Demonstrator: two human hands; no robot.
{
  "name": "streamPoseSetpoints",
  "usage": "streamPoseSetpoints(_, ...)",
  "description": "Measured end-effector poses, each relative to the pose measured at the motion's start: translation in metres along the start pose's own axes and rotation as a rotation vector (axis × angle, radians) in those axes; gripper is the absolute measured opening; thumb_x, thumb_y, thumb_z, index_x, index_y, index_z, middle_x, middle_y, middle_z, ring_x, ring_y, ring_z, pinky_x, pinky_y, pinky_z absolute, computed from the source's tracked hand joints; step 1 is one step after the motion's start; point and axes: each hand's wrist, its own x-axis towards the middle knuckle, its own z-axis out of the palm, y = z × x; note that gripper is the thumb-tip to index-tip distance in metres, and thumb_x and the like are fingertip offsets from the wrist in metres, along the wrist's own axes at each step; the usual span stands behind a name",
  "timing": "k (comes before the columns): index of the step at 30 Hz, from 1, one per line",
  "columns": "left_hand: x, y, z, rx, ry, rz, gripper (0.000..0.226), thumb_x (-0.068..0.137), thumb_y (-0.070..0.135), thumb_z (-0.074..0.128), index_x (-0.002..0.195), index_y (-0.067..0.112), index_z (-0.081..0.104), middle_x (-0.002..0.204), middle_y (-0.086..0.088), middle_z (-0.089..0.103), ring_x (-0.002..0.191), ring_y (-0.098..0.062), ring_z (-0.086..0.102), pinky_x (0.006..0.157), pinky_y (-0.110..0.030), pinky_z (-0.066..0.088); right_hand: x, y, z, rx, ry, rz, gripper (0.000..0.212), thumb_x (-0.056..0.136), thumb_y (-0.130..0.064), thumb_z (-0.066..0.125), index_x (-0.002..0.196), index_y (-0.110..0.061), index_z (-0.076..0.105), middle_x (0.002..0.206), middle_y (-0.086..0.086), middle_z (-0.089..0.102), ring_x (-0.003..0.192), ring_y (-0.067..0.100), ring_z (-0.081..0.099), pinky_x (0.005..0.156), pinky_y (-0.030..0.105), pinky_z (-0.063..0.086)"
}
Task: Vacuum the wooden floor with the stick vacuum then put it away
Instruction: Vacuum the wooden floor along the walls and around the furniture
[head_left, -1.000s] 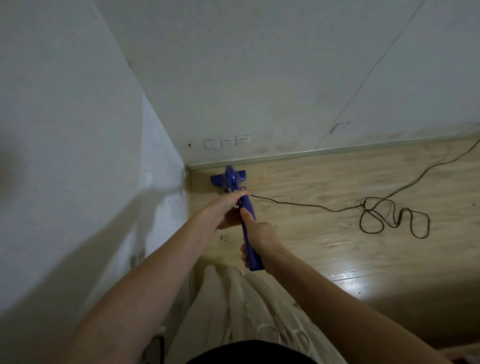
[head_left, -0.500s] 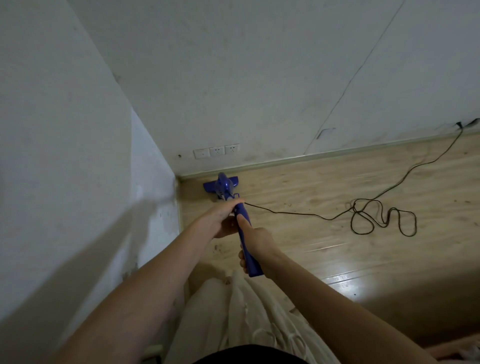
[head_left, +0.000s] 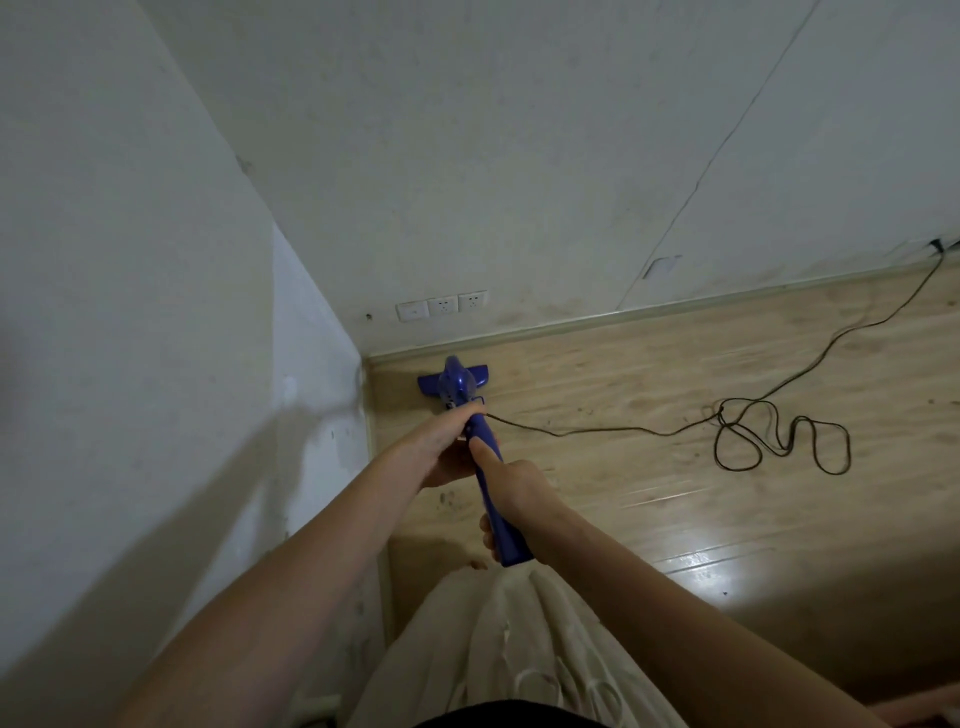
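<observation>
Wooden floor (head_left: 649, 374) meets a white wall corner, where both hands, left hand (head_left: 447, 447) and right hand (head_left: 519, 493), grip a blue stick vacuum (head_left: 457, 384), fingers closed around it.

blue stick vacuum (head_left: 485, 462) slants down to the wooden floor (head_left: 649, 493), its wide head (head_left: 453, 382) flat in the corner near the skirting, black cord (head_left: 727, 421) trailing right in loose loops.

Bare forearms; pale cream embroidered skirt (head_left: 524, 649).
</observation>
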Motion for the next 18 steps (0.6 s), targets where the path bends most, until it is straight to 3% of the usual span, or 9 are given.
streamPoseSetpoints(3,0.000,0.000,0.000,-0.043,-0.006,0.006,0.029,0.087,0.027,0.067,0.098,0.003,0.054,0.080,-0.011,0.062,0.074,-0.021,0.062,0.070,-0.032,0.052,0.001,-0.001,0.001,-0.011,0.008,0.006,0.051,0.095,-0.059,0.044,0.094,-0.008,0.051,0.074,0.009,0.059,0.055,0.017,0.055,0.048,0.027,0.048)
streamPoseSetpoints(8,0.003,0.000,0.007,-0.097,0.028,0.014,0.025,0.088,0.022,0.065,0.103,0.006,0.053,0.085,-0.010,0.060,0.075,-0.017,0.061,0.063,-0.029,0.053,0.009,-0.002,0.004,-0.001,0.019,-0.005,0.052,0.096,-0.058,0.043,0.093,-0.007,0.053,0.071,0.009,0.057,0.053,0.018,0.053,0.049,0.028,0.047)
streamPoseSetpoints(13,0.003,0.003,0.009,-0.135,0.034,0.019,0.031,0.085,0.023,0.070,0.104,0.005,0.054,0.081,-0.010,0.060,0.067,-0.018,0.063,0.052,-0.028,0.053,0.011,-0.005,0.001,-0.005,0.012,-0.022,0.056,0.096,-0.058,0.042,0.098,-0.003,0.053,0.066,0.009,0.056,0.048,0.018,0.053,0.044,0.026,0.045)
streamPoseSetpoints(18,-0.002,0.005,-0.009,-0.040,-0.014,0.007,0.038,0.082,0.028,0.072,0.105,0.004,0.054,0.078,-0.011,0.063,0.057,-0.018,0.065,0.052,-0.025,0.053,0.002,-0.009,0.005,-0.026,-0.025,-0.024,0.051,0.095,-0.058,0.045,0.101,-0.007,0.050,0.072,0.009,0.058,0.052,0.017,0.055,0.043,0.023,0.046)
